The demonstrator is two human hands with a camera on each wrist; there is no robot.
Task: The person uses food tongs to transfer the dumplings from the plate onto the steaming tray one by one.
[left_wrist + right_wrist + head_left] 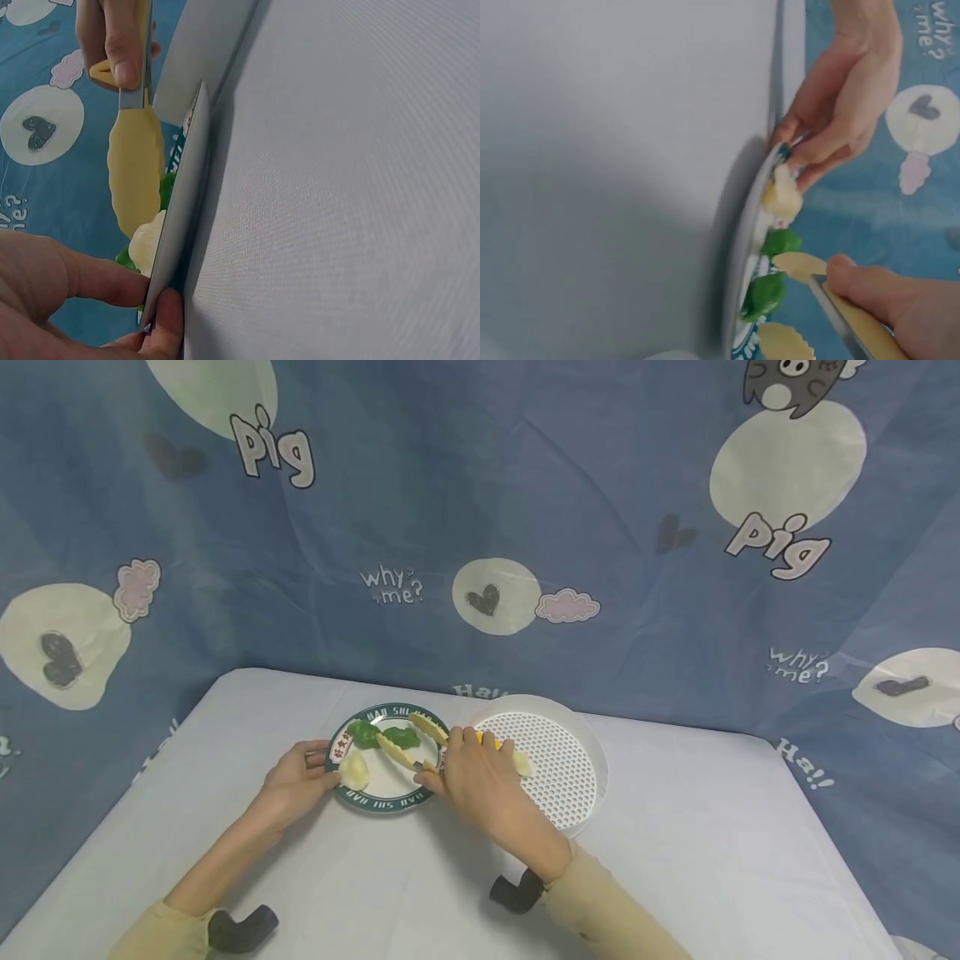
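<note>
Head view: tongs (395, 751) stood parted above a plate (390, 782)

The left hand (296, 787) pinched the plate's left rim, thumb above and fingers beneath, as the left wrist view showed. The right hand (483, 783) gripped the tongs, their two yellow scalloped ends apart over the plate; whether they touched the food could not be told. Two green pieces (364, 734) lay toward the far side of the plate, near those ends, and a pale piece (355, 772) lay near the left hand. Just to the right, partly behind the right hand, stood a round white perforated tray (562, 764) with another pale chunk (522, 765) in it. White cloth (675, 852) covered the table, and a blue printed curtain (637, 643) hung beyond.
</note>
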